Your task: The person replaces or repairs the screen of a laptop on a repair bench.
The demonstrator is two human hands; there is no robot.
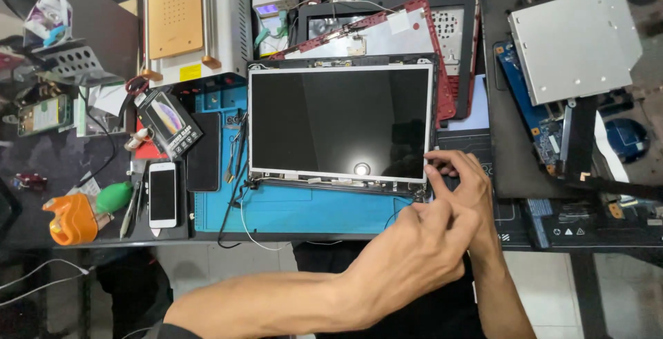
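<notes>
Head view. You are working at the lower right corner of the bare laptop display panel (pixel 340 121), which is lying face up on the blue work mat (pixel 290 211), its thin metal frame exposed. The panel is sitting square on the mat, probably so that its bottom edge and hinge area are staying within your reach.

Your right hand (pixel 464 180) is resting against that corner, fingers (pixel 442 163) drawn close together and curling at the panel's edge; whether they are pinching a small part I cannot tell. Your left hand (pixel 414 256) is crossing in front from the left, fingers bunched narrow and pointing at the same corner, apparently steadying or pressing there. It is covering the contact point, so nothing held can be confirmed.

A red laptop lid (pixel 442 55) is leaning behind the panel, partly hidden by it. A white phone (pixel 163 194) and a dark phone (pixel 204 161) are lying left of the mat. A silver optical drive (pixel 573 42) is sitting well apart at upper right, over a blue circuit board (pixel 532 114) that is mostly covered. Loose cables near the panel's lower edge are too thin to trace.
</notes>
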